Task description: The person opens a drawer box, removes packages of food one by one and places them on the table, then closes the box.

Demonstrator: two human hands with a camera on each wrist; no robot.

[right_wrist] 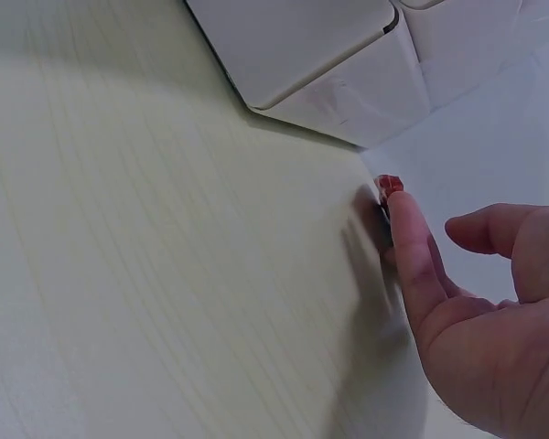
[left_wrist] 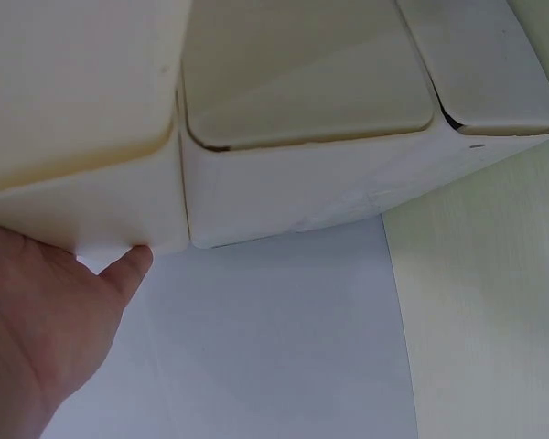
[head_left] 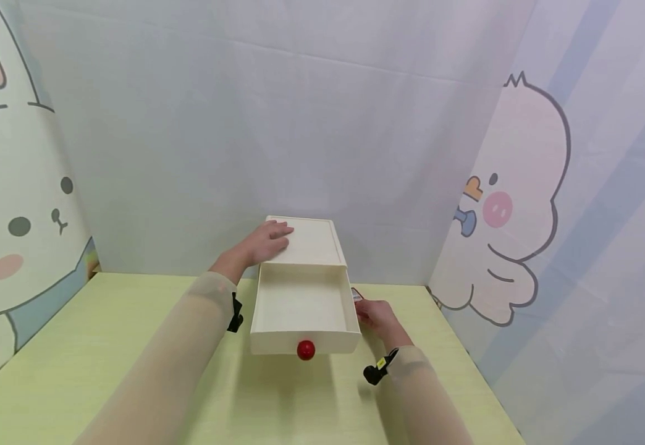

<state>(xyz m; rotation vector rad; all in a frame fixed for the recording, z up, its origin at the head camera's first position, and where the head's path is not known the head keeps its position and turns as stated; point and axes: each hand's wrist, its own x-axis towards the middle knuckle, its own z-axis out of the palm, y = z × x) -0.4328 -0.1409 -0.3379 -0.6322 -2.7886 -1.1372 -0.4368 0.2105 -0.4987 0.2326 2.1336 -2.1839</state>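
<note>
A white drawer unit point(head_left: 314, 241) stands against the back curtain, its top drawer point(head_left: 306, 343) pulled out and showing a red round knob point(head_left: 306, 350). My left hand point(head_left: 264, 242) rests on the left side of the unit's top, fingers spread. In the left wrist view, the thumb of that hand lies along the unit's side edge. Low on the unit's right side, my right hand point(head_left: 377, 314) is at a small red-and-white item point(head_left: 357, 295). The right wrist view shows this red item point(right_wrist: 389, 186) by the index fingertip, the thumb held apart; its kind is unclear.
Lower drawers point(left_wrist: 302, 82) are stacked under the pulled-out one. A pale yellow-green table point(head_left: 133, 346) lies beneath everything. Curtains with a cartoon rabbit point(head_left: 16, 185) and a cartoon chick point(head_left: 511, 204) enclose the left, back and right.
</note>
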